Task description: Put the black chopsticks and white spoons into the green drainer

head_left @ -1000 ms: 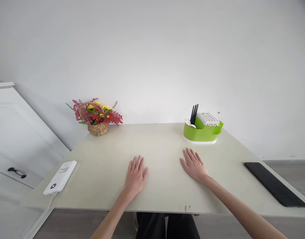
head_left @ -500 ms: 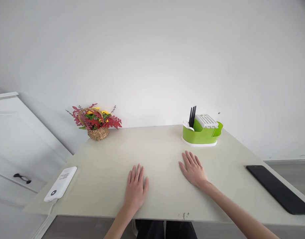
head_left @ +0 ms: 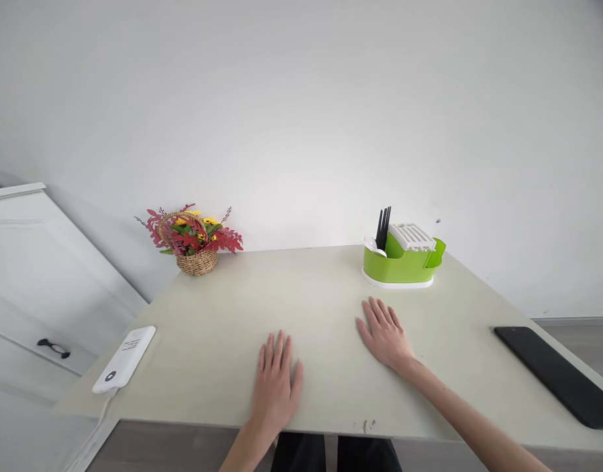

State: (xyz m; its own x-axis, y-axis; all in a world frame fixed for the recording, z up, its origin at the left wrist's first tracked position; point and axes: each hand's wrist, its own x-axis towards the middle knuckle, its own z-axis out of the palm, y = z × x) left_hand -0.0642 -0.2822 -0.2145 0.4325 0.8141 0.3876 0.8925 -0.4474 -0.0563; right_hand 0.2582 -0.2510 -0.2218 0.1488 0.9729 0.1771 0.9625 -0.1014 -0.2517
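My left hand (head_left: 274, 387) lies palm down near the front edge of the pale table (head_left: 203, 354), fingers stretched out, holding nothing. Farther forward and to the right, my right hand (head_left: 384, 334) rests flat with its fingers spread, also without anything in it. Just beyond the right hand stands a green utensil holder (head_left: 398, 267) on a white base, apart from the fingertips. Black chopsticks (head_left: 383, 228) and white spoons (head_left: 375, 247) stand in its left part, and a white slotted rack (head_left: 412, 237) tops the middle.
A wicker basket (head_left: 198, 263) of red and yellow flowers stands at the back left by the wall. A white box-like device (head_left: 125, 359) with a cable lies at the left edge. A long black slab (head_left: 557, 373) lies at the right. Left of the table is a white cabinet (head_left: 46, 282).
My left hand has slid slightly right and a little nearer to me, its fingers still spread. The view has shifted slightly; my right hand rests in nearly the same place.
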